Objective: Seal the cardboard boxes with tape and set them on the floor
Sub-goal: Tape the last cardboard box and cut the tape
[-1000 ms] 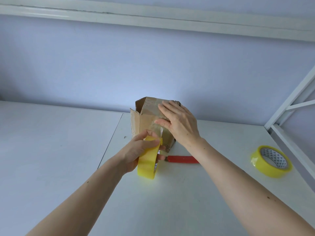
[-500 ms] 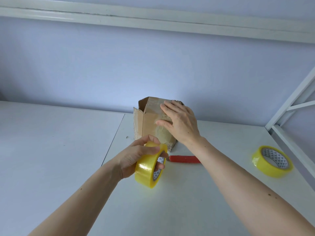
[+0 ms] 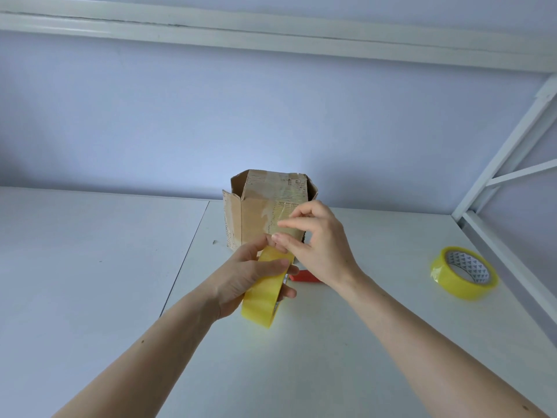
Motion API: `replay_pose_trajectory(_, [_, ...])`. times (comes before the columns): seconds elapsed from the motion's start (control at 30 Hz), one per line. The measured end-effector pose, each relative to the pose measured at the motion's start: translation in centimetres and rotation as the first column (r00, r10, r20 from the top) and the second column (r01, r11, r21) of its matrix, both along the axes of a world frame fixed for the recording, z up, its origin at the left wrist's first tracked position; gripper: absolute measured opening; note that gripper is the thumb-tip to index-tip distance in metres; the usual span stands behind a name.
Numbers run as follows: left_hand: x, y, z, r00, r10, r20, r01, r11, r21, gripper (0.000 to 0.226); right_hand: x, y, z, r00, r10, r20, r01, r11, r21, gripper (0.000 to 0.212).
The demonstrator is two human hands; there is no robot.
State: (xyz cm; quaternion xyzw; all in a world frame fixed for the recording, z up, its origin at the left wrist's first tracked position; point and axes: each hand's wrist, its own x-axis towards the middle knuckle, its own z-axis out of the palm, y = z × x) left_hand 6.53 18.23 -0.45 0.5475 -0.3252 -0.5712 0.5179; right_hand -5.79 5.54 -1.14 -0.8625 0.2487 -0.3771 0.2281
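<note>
- Head view, only camera.
- Cardboard box [image 3: 265,203] sits on the white table [image 3: 331,357], toward the back, near the wall [image 3: 271,116]. Side flaps stick out on the left and right. Top and front face carry clear tape, wrinkled and shiny in patches.
- Left hand [image 3: 241,282] grips a yellow tape roll [image 3: 265,292], held on edge just in front of the box's lower front face. Thumb lies across the outer band, fingertips wrap round the far side.
- Right hand [image 3: 316,245] is raised in front of the box's right front corner, fingers curled. Thumb and forefinger are pinched together right at the top of the roll; looks like they hold the clear tape strip running from the roll up onto the box, but the strip itself is hard to make out there.
- Red object [image 3: 304,277] lies on the table just behind the roll, mostly hidden by the right hand and wrist; can't tell what it is.
- Second yellow tape roll [image 3: 464,271] lies flat on the table, well apart to the right, near the white metal frame [image 3: 512,152].
- Seam between two tabletops runs left of the box.
</note>
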Motion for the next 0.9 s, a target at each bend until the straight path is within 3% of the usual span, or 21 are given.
replay_pose_trajectory(0.17, [-0.6,-0.2,0.0,0.999,0.003,0.041,-0.002,1.000,-0.024,0.024,-0.9,0.5,1.2,1.000,0.015,0.016,-0.019,0.956,0.292,0.008])
replay_pose_trajectory(0.33, [-1.0,-0.1,-0.3,0.998,-0.006,0.064,0.010,0.998,-0.054,0.037,-1.6,0.7,1.4,0.995,0.099,-0.008,-0.082,0.869,0.488,0.022])
replay_pose_trajectory(0.5, [-1.0,0.0,-0.2,0.996,-0.007,0.089,0.011,0.999,-0.048,0.030,-1.7,1.1,1.5,0.993,0.099,0.063,-0.117,0.865,0.488,0.009])
replay_pose_trajectory(0.67, [-1.0,-0.1,-0.1,0.996,-0.004,0.095,0.009,0.999,-0.044,0.024,-1.5,1.6,2.0,0.995,0.080,0.064,-0.101,0.883,0.459,0.027])
replay_pose_trajectory(0.73, [-1.1,-0.3,0.0,0.995,-0.009,0.103,0.014,0.999,-0.043,0.035,-1.4,1.7,2.4,0.997,0.043,0.056,-0.066,0.862,0.502,0.023])
replay_pose_trajectory(0.87, [-1.6,-0.4,0.4,0.994,-0.016,0.109,0.024,0.997,-0.072,0.082,-1.7,1.3,2.5,0.998,-0.063,-0.008,0.057,0.819,0.571,0.011])
replay_pose_trajectory(0.9, [-1.9,-0.4,0.5,0.995,-0.010,0.100,0.017,0.997,-0.072,0.093,-1.8,1.2,2.5,0.995,-0.097,-0.025,0.095,0.821,0.562,0.023])
